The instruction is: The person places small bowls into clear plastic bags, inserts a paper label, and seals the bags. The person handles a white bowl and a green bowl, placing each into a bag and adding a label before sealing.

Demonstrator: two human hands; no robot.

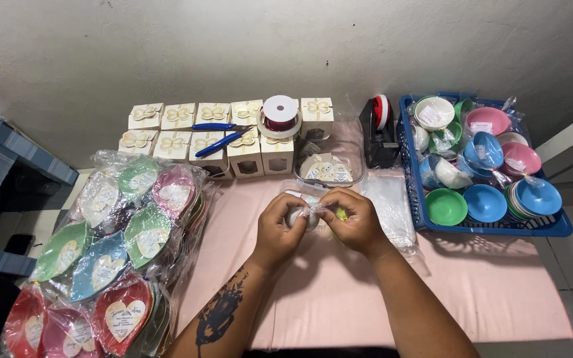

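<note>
Over the pink table [485, 285], my left hand [278, 229] and my right hand [356, 222] meet on one small item. It is a round white object wrapped in clear plastic film [305, 213]. A bit of yellow-green shows by my right fingers. Both hands pinch the wrap between fingers and thumbs. Just beyond them sits a clear plastic container [329, 166] of round cream labels.
A blue basket [426, 222] at right holds wrapped coloured bowls. A heap of wrapped leaf-shaped plates [111, 245] lies at left. Cream gift boxes [223, 136] line the wall, with blue pliers [219, 142], a red ribbon spool [280, 114] and a tape dispenser [379, 132]. Clear bags [389, 205] lie beside my right hand.
</note>
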